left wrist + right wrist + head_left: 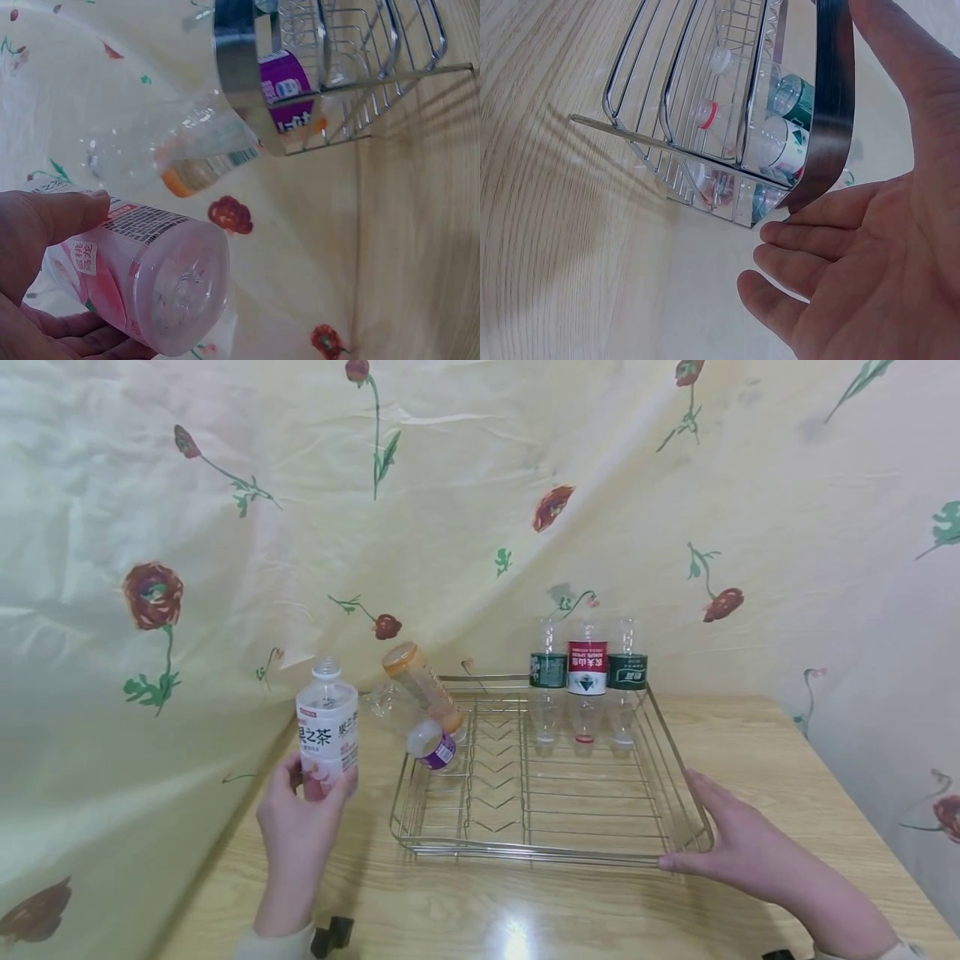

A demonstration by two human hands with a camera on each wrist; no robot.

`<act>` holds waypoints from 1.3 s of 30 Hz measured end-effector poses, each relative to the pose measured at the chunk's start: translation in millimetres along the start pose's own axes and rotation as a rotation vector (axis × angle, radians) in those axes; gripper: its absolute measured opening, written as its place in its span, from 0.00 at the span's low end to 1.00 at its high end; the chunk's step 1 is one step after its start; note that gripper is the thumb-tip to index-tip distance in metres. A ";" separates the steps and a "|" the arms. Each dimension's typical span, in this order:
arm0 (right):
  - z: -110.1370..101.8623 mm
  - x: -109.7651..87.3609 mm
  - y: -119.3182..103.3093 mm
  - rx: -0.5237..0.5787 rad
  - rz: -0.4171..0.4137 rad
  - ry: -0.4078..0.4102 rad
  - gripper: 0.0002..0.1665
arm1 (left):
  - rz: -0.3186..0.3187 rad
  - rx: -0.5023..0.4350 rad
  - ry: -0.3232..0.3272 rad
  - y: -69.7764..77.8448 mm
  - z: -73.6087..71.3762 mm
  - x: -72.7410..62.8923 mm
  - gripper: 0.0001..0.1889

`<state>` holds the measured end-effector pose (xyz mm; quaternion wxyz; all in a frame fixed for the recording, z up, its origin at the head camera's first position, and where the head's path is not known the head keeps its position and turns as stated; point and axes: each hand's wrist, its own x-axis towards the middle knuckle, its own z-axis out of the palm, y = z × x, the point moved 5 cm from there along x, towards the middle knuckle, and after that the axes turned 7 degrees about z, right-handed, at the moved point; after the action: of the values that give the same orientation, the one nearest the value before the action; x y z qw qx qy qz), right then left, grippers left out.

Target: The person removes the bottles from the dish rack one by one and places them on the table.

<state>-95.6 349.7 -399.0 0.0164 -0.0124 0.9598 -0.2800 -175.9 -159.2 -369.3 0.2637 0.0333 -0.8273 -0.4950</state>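
My left hand [303, 814] grips the lower part of a clear plastic bottle [327, 735] with a white and pink label. It is uncapped and upright, left of a metal wire rack [525, 857]. In the left wrist view, the thumb lies along the label of the bottle [142, 270]. My right hand [738, 839] rests at the rack's front right corner, thumb at the front rail and fingers along the side. Those fingers look extended and loose in the right wrist view, where the hand [870, 247] is beside the rack's dark-looking metal rim [832, 97].
Three bottles, including a red-labelled one [587, 667], stand cap-down at the rack's back right. An orange-capped bottle [423, 685], a purple-labelled bottle [432, 745] and a clear bottle [390, 706] lean at its left. A floral cloth [465, 543] hangs behind the wooden table [450, 902].
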 end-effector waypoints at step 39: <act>1.7 2.3 3.5 -0.047 0.011 0.010 0.74 | -0.074 0.020 -0.055 -61.2 36.0 30.7 0.33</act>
<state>-97.8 351.7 -402.3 0.0129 -0.0061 0.9662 -0.2576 -231.8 -171.1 -421.5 0.2220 0.0532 -0.8374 -0.4966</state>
